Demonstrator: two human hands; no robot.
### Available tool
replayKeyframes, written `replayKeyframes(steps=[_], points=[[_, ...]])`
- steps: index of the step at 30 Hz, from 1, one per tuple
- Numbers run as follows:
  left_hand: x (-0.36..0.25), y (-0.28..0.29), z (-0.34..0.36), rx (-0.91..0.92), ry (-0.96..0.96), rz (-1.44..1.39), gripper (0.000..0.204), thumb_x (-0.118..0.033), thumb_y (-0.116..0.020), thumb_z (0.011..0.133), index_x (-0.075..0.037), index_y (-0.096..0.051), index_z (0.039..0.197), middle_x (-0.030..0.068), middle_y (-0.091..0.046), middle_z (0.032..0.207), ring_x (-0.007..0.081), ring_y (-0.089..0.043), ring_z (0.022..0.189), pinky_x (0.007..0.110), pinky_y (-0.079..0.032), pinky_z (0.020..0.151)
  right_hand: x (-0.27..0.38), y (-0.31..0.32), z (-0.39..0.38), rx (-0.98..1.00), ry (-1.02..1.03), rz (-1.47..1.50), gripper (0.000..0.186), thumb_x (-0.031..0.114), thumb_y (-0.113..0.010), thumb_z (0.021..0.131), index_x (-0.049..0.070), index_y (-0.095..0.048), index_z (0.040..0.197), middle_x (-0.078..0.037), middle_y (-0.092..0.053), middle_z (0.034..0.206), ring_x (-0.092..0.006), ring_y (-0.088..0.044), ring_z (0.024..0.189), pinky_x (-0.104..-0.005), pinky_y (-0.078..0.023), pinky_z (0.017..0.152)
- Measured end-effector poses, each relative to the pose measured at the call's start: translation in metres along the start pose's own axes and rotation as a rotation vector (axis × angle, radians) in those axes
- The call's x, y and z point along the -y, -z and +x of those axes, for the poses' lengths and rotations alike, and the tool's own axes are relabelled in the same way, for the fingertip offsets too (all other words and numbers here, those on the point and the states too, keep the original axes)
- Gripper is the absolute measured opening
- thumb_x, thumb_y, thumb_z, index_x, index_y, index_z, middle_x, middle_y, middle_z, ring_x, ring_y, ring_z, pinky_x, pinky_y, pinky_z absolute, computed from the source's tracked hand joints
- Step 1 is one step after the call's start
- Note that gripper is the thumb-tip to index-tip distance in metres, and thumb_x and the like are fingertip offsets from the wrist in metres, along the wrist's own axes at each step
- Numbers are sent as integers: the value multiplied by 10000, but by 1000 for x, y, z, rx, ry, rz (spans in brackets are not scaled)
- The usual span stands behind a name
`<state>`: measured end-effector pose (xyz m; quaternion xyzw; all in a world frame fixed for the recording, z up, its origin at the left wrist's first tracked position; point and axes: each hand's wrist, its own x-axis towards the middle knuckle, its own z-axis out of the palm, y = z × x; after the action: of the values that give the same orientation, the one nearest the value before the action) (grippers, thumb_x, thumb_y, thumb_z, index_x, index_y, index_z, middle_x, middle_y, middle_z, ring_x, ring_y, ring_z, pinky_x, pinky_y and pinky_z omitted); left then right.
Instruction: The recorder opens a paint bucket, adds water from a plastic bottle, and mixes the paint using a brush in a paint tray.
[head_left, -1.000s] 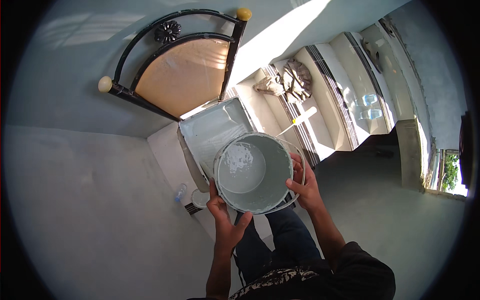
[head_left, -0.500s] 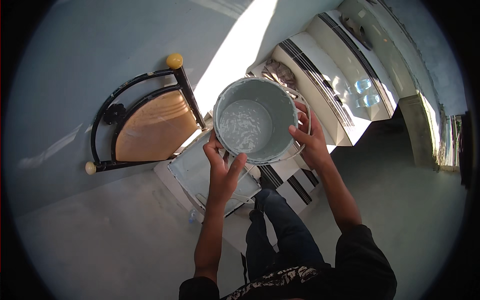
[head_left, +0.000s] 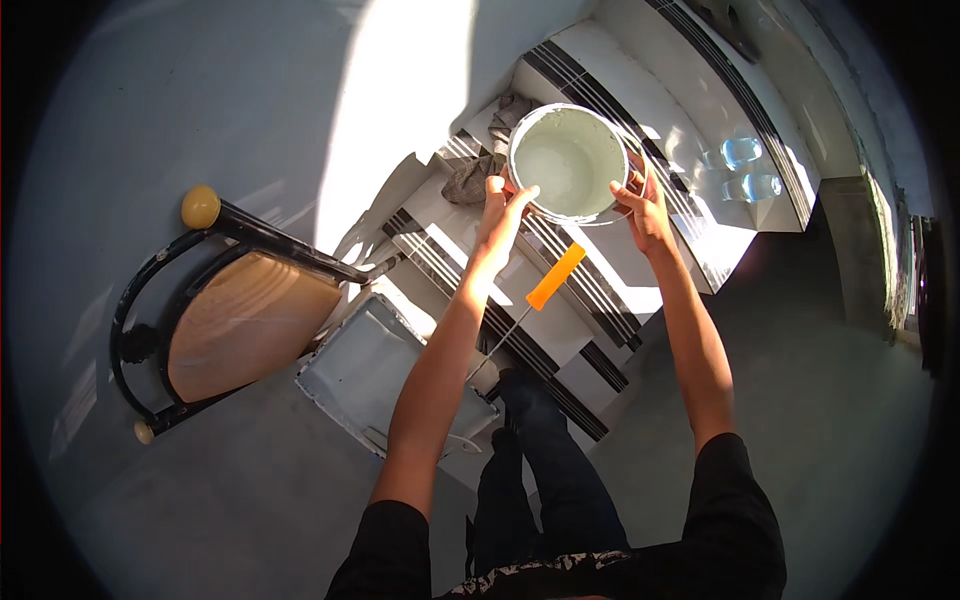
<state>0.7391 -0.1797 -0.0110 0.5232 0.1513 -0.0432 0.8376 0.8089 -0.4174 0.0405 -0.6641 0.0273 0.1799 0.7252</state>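
My left hand point(head_left: 505, 210) and my right hand point(head_left: 640, 200) grip opposite sides of a round bucket point(head_left: 568, 160), held out at arm's length over the steps, open top toward me, pale coating inside. Below it a roller with an orange handle point(head_left: 556, 276) and thin metal rod lies slanting toward a grey, paint-marked tray point(head_left: 360, 370) on the lower left, partly behind my left forearm. A crumpled grey cloth point(head_left: 470, 182) lies on a step, partly hidden behind the bucket.
Striped tiled steps point(head_left: 640, 90) climb to the upper right, with two clear plastic bottles point(head_left: 750, 186) on one. A black metal chair-like frame with a tan panel point(head_left: 240, 320) leans by the sunlit wall at left. My legs stand below; a darker floor point(head_left: 730, 330) lies at right.
The bucket has moved up and away from my body, over the steps, still in both hands. My arms are more stretched out. The view has shifted, so the metal frame appears lower left.
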Motion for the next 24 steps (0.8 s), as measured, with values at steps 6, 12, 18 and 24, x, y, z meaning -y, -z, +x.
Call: replayKeyframes(steps=[6,12,18,24], points=[[65,-2,39,17,38,25,361,-154,-700,846,-79,-395,1024,62,-502,1023,160,-535,991,332,-482,895,-73,34,10,-151,-50,75,722,77,-755,805,88,-419,1444,-16,-592,968,-114,-552,876,-268,-416,731],[99,-16,59,87,16,63,418,-191,-740,775,-86,-407,1003,73,-513,1025,184,-484,1027,356,-395,956,-100,66,23,-170,11,126,692,15,-688,850,93,-409,1478,-20,-610,996,-130,-592,919,-287,-480,766],[106,-30,53,82,14,198,443,-338,-731,814,-67,-450,1023,69,-528,1029,175,-478,1019,337,-372,965,-130,93,24,-208,-93,187,642,77,-654,923,158,-384,1500,-4,-638,1022,-160,-639,928,-391,-568,766],[103,-27,44,108,17,213,412,-327,-747,797,-76,-463,958,64,-532,983,165,-471,998,329,-368,944,-122,83,-8,-200,-82,220,559,76,-626,934,92,-423,1454,-54,-663,1107,-210,-673,988,-445,-602,820]])
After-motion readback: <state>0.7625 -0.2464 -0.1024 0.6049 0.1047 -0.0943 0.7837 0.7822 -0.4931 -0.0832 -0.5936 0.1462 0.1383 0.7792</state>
